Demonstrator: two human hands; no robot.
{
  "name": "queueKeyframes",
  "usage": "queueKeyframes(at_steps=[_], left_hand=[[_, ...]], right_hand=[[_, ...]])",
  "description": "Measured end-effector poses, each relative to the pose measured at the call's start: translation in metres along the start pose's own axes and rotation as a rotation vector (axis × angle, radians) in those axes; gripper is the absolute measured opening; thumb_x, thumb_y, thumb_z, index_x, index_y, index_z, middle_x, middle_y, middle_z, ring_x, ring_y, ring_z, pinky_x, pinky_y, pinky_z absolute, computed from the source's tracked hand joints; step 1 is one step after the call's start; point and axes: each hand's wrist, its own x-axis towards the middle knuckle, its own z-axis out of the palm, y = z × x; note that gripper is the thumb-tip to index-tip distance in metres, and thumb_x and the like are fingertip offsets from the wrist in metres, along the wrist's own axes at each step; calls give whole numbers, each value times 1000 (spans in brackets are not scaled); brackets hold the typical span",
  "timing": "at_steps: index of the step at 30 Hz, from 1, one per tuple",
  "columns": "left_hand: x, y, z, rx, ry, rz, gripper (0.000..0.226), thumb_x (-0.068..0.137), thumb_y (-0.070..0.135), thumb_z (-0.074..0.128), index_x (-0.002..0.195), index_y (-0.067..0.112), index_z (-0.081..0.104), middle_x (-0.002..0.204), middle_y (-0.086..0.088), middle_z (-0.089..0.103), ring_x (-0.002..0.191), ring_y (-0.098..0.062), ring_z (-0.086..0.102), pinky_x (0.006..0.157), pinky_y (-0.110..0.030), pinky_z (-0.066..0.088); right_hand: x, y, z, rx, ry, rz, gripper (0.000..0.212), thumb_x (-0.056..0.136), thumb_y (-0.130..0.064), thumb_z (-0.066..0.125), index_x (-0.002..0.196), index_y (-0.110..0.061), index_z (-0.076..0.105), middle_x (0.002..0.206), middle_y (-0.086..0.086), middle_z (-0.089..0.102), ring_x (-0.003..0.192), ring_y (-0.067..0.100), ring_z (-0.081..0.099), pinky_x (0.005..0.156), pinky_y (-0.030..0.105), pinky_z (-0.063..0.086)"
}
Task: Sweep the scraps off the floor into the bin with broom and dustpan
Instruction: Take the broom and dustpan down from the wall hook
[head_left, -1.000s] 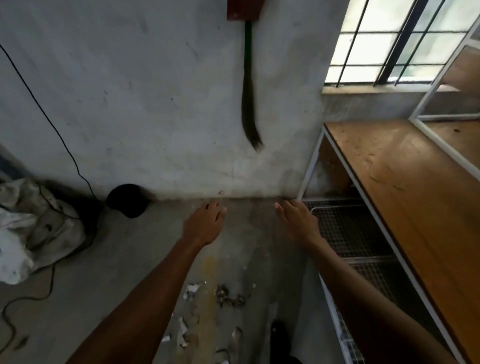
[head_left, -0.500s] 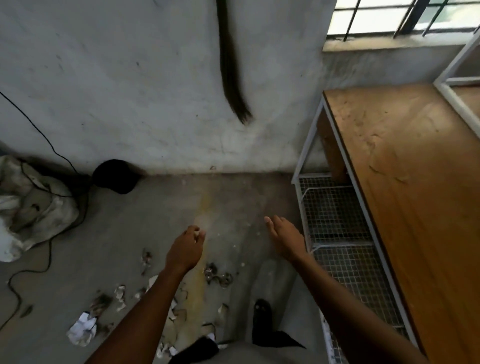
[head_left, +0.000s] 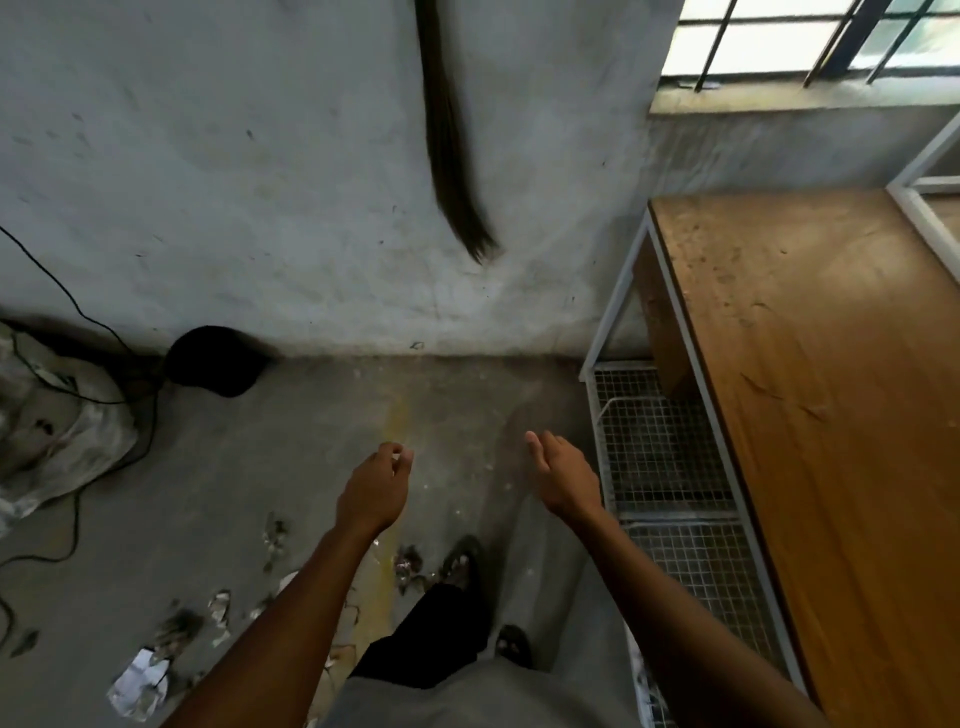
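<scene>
The broom (head_left: 451, 156) hangs on the grey wall (head_left: 234, 171) in front of me, with its dark bristles pointing down and ending above the floor, and its upper part goes out of the top edge of the view. The scraps (head_left: 140, 680) lie on the concrete floor (head_left: 234, 467) close to my feet, mostly at the lower left: one crumpled white piece of paper and several smaller torn bits spread toward the middle. I see no dustpan in this view. My left hand (head_left: 373, 491) is in the air over the floor, well below the broom, with the fingers loosely curled and nothing in it. My right hand (head_left: 563, 478) is beside it, a little apart, also empty, with the fingers relaxed and almost straight. Both hands touch nothing. Below them I see my dark trouser leg (head_left: 431, 629) and my foot (head_left: 460, 564) in a sandal. On my right stands a wooden table (head_left: 831, 389) with a white metal frame and a wire mesh shelf (head_left: 660, 441) under it. At the foot of the wall on the left there is a round black object (head_left: 215, 361), and beside it a crumpled pale sack (head_left: 47, 431) with a thin black cable (head_left: 78, 306) running over it. A barred window (head_left: 810, 36) is at the upper right.
</scene>
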Motion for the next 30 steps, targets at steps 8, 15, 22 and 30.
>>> queueKeyframes(at_steps=[8,15,22,30], left_hand=[[100,12,-9,-77,14,2,41,113,45,40,134,18,61,129,-8,69,108,-26,65,94,-41,53],[200,39,-58,-121,41,94,38,113,38,41,131,12,62,125,-13,68,114,-34,66,95,-43,54],[296,131,-154,-219,255,297,39,112,45,40,130,21,65,125,-5,69,115,-28,66,100,-45,53],[344,263,-280,-347,551,561,40,112,49,40,134,24,63,127,2,70,116,-17,65,102,-37,52]], right_hand=[[99,-31,1,-11,48,1,42,110,-50,36,85,-23,55,91,-2,60,82,17,59,78,38,51],[201,-90,-12,-92,95,-58,36,110,-50,37,94,-25,58,97,-5,59,88,17,58,70,31,44],[308,-185,-64,3,301,-214,46,105,-69,28,121,-38,58,110,-15,59,86,1,58,73,25,49],[388,-309,-189,73,595,-441,43,106,-65,34,119,-37,63,113,-15,63,78,1,58,63,19,39]])
